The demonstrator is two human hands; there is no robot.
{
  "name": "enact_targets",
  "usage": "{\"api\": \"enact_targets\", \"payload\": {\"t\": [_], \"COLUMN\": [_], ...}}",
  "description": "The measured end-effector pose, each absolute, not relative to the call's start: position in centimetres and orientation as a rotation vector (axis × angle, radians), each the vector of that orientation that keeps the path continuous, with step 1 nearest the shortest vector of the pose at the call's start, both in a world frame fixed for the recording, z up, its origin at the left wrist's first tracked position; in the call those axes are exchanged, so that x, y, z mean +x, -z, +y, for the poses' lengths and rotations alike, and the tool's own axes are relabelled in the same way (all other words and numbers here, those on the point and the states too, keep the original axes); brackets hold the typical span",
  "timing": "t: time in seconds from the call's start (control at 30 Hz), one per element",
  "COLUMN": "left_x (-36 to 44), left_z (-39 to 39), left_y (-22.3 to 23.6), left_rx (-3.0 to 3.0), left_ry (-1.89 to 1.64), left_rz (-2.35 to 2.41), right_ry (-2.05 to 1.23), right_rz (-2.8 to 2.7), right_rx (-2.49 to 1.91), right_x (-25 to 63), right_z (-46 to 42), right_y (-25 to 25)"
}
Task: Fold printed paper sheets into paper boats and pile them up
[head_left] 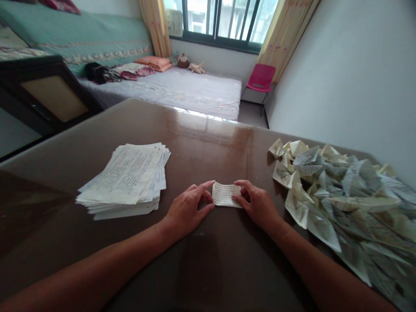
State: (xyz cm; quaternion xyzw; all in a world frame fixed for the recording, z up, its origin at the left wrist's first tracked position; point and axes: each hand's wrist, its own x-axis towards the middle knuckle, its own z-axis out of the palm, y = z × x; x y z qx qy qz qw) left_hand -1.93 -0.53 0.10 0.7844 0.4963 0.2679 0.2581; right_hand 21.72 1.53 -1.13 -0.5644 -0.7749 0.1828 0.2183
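A small folded paper (pixel 224 194) covered with printed text lies on the brown table in front of me. My left hand (pixel 189 207) is at its left edge, index finger on the upper corner and thumb by the lower one. On the right side, my right hand (pixel 261 206) grips the same paper, its thumb resting on top and its index finger at the upper corner. The paper bends up slightly at its left end. How many layers it has cannot be made out.
A stack of printed sheets (pixel 125 173) stands to the left on the glossy table (pixel 208 260). Many folded paper pieces (pixel 344 190) are heaped along the right side. Beyond the table are a bed (pixel 195 93), a pink chair (pixel 261 78) and a dark cabinet (pixel 52 97).
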Motion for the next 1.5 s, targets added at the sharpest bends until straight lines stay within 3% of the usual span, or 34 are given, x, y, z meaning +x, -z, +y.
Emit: {"api": "enact_targets", "payload": {"t": [0.9, 1.1, 1.5], "left_x": [-0.7, -0.6, -2.1], "left_z": [-0.9, -1.5, -1.3], "left_y": [-0.4, 0.7, 1.1], "left_rx": [2.370, 2.815, 2.833], "left_ry": [-0.456, -0.563, -0.278], "left_rz": [1.457, 1.151, 1.016], "right_ry": [-0.493, -0.509, -0.413], "right_rz": [-2.131, -2.146, -2.235], "right_rx": [-1.576, -1.571, -1.579], "right_x": [21.6, 21.6, 21.7], "right_z": [1.3, 1.3, 1.2], "right_y": [1.5, 1.3, 0.9]}}
